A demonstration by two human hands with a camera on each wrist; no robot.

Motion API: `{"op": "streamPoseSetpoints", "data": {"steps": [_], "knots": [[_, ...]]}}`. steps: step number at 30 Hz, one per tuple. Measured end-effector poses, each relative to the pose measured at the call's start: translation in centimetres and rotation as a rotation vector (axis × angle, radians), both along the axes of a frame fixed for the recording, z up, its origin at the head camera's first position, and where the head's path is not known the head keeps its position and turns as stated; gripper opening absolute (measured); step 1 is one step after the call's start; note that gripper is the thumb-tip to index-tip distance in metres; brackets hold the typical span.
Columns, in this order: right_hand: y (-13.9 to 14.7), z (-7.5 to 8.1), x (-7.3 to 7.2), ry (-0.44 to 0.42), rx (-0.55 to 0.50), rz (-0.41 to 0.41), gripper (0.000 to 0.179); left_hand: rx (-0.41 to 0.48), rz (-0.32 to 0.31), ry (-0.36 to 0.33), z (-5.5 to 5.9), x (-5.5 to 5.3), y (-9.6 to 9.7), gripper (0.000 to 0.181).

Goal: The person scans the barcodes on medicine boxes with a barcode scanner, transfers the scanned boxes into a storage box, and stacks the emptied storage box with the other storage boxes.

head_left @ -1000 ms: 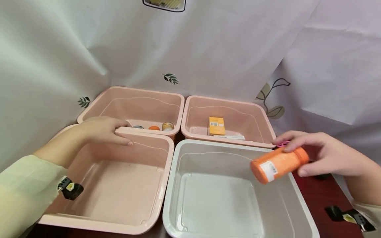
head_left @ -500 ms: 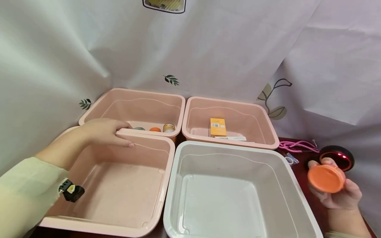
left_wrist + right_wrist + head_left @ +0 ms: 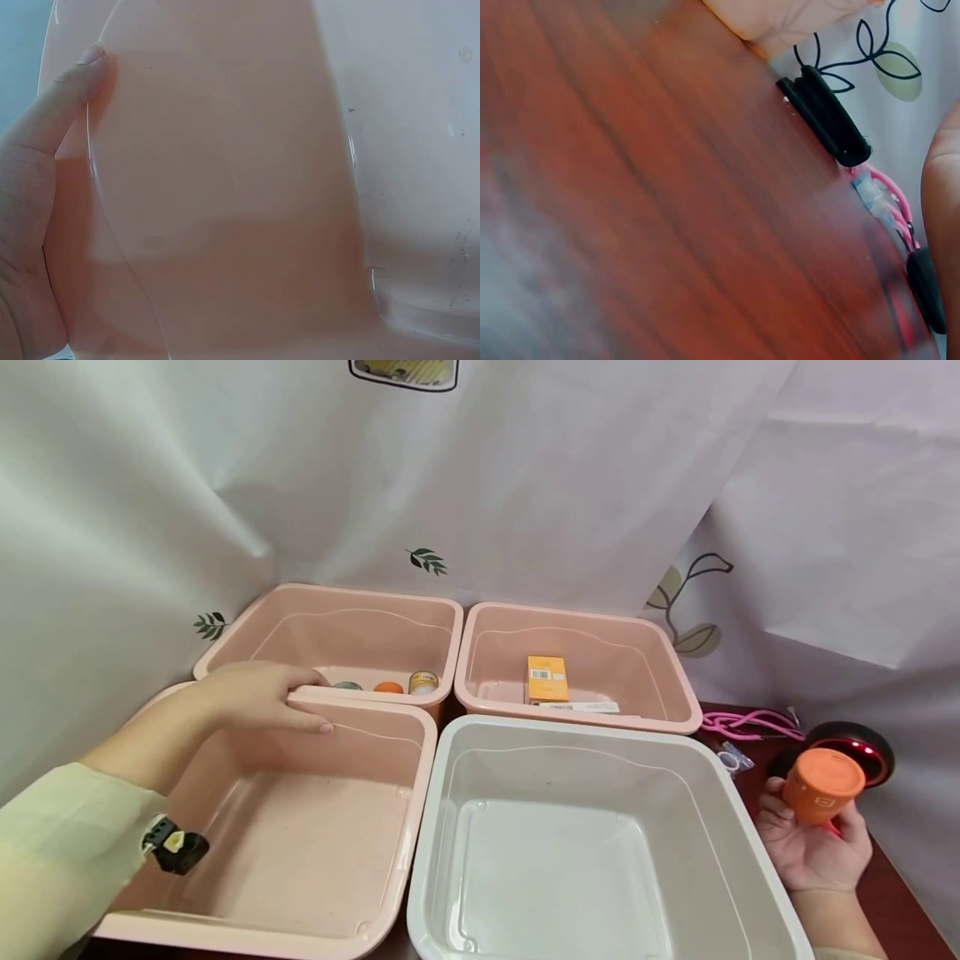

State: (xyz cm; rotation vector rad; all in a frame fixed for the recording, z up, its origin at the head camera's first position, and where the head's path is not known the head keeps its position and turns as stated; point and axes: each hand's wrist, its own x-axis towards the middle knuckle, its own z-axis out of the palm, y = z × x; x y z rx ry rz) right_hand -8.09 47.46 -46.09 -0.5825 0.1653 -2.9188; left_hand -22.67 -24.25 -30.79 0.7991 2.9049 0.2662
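My right hand [image 3: 813,860] holds an orange bottle [image 3: 821,789] nearly upright at the right of the head view, fingers on one side and thumb on the other. Just behind the bottle stands a round black device [image 3: 855,739] with a lit red light. Over the back rim of the front-left pink bin [image 3: 300,843] rests my left hand [image 3: 251,697]. Its thumb [image 3: 71,90] lies straight along the inner wall in the left wrist view; the other fingertips are partly hidden behind the rim. Part of the palm edge shows in the right wrist view, without the bottle.
A grey bin [image 3: 555,860] stands front right. In the back-right pink bin [image 3: 577,652] lie a yellow box [image 3: 547,679] and a white box [image 3: 592,707]. The back-left pink bin [image 3: 352,635] holds several small containers. Pink cord [image 3: 750,724] lies on the dark red table [image 3: 885,868].
My right hand has carried the bottle from above the grey bin to the right, before the black device, and turned it from lying sideways to nearly upright. The left hand has stayed put.
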Motion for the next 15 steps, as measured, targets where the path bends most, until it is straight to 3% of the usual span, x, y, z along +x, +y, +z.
{"op": "streamPoseSetpoints", "data": {"steps": [4, 10, 15], "knots": [[0.26, -0.21, 0.18, -0.115, -0.032, -0.059, 0.063, 0.002, -0.006, -0.007, 0.14, -0.21, 0.16, 0.068], [0.53, -0.03, 0.64, -0.421, -0.094, -0.191, 0.054, 0.009, -0.013, -0.005, 0.13, -0.32, 0.24, 0.067], [0.64, -0.25, 0.47, -0.53, -0.118, -0.223, 0.054, 0.012, -0.006, -0.014, 0.02, -0.12, 0.06, 0.069]]}}
